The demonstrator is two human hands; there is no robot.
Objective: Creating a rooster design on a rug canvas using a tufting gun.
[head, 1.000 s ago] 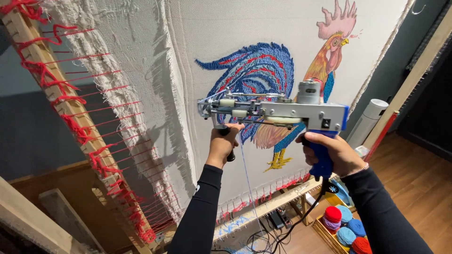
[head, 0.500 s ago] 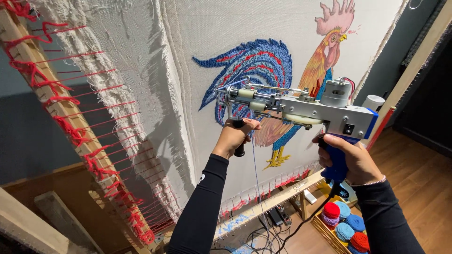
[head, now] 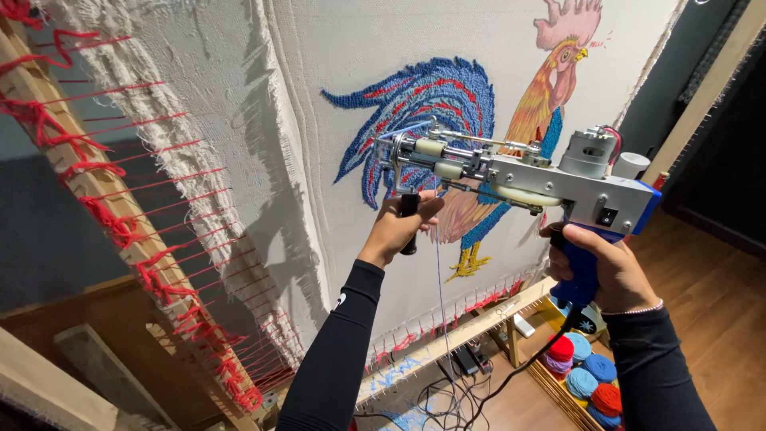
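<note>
I hold a tufting gun (head: 533, 177), silver with a blue grip, up in front of a stretched white cloth (head: 335, 104). My left hand (head: 399, 227) is wrapped round its black front handle. My right hand (head: 600, 265) grips the blue rear handle. The needle end points at the blue tail of a tufted rooster picture (head: 463, 120), done in blue, red and orange yarn. A thin blue yarn strand (head: 439, 279) hangs down from the gun's front. Whether the needle touches the cloth is not clear.
The cloth is laced with red yarn to a wooden frame (head: 96, 199) on the left and along the bottom bar (head: 471, 327). A box of yarn balls (head: 586, 379) in red, blue and purple sits on the wooden floor. Black cables (head: 455, 391) lie below the frame.
The view has shifted left and the gun now sits further right and slightly lower in the picture. Both hands keep their grip on the handles.
</note>
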